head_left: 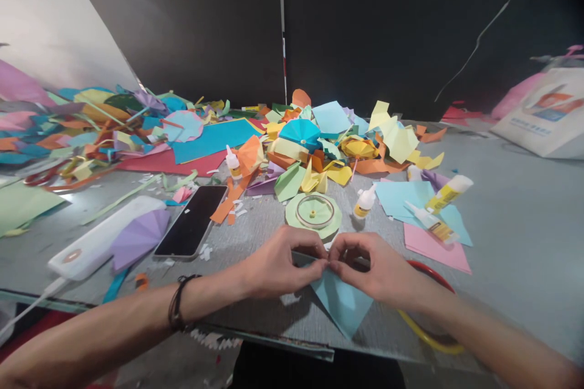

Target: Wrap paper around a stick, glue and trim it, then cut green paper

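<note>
A piece of light blue paper [344,304] hangs point-down between my hands near the table's front edge. My left hand [283,258] pinches its upper edge between thumb and fingers. Right beside it, my right hand [371,264] pinches the same edge, the fingertips of both hands nearly meeting. Just beyond my fingers lies a pale green paper disc [292,213] with a roll of clear tape [298,219] on top. Partly under my right forearm are scissors with red and yellow handles [431,340]; their blades are hidden.
Small glue bottles [364,203] stand beyond my hands. Light blue and pink sheets [433,249] with glue containers lie at right. A phone [191,222], a white power strip [100,237] and a folded purple paper [139,240] lie left. Coloured paper scraps [296,152] heap against the dark wall.
</note>
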`<state>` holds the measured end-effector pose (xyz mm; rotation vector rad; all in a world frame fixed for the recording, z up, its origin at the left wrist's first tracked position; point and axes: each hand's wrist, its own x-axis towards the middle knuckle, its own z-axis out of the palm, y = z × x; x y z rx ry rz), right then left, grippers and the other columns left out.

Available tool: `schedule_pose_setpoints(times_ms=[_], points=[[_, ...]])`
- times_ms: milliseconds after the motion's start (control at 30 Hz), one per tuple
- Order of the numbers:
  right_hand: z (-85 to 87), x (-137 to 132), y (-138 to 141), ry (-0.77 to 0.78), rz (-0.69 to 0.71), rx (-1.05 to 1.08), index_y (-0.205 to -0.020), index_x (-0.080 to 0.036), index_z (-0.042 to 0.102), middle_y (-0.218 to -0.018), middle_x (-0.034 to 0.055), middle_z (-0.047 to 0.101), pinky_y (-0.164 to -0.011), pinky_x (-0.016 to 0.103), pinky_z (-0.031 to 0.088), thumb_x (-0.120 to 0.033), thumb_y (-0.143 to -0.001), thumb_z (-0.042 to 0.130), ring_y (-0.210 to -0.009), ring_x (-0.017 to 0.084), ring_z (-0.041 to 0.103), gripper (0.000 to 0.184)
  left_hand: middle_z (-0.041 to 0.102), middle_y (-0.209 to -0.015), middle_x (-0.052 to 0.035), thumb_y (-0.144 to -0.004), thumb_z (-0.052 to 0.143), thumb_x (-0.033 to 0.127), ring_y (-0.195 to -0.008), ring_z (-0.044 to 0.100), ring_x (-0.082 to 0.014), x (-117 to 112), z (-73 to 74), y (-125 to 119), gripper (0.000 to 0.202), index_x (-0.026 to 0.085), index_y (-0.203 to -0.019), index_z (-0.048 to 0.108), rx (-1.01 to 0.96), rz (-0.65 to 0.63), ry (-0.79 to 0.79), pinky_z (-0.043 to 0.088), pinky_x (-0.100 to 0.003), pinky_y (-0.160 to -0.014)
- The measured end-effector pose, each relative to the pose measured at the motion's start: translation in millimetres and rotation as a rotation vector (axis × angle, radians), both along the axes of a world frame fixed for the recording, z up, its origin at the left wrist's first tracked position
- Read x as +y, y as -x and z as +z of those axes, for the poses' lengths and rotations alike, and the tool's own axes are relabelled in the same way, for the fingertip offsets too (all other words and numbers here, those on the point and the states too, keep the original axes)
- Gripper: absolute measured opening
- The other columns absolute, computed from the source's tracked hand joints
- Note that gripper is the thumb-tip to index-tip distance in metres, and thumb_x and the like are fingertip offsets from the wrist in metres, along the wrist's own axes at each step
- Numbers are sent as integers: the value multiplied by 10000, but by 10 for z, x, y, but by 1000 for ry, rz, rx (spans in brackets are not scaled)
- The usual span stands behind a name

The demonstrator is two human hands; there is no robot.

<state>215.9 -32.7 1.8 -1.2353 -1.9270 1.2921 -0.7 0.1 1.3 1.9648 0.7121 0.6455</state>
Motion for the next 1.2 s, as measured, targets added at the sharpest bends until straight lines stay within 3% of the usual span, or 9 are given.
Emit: schedule_pose_setpoints(times_ms=[367,733,1200], points=[[41,-12,19,-1,-3,-25,-815,-192,609,-759,-12,574,-614,287,406,-245,-866,666,-666,139,478,93,727,-763,-40,-817,629,158,-725,655,-136,-4,4,-7,104,127,-807,728,6,-23,31,509,-216,-677],[23,-11,28,-5,-25,-35,-811,-188,627,-739,-20,582,-607,269,402,-206,-829,669,-660,131,478,49,657,-688,2,-804,586,137,-617,576,-99,6,7,-10,120,125,-793,705,28,-38,65,440,-188,-573],[15,-17,1,2,8,-1,-842,-185,650,-766,-6,599,-611,280,410,-255,-884,671,-668,139,493,84,727,-754,-28,-793,615,143,-718,655,-136,-1,-7,11,119,140,-798,735,14,14,-22,485,-218,-655]])
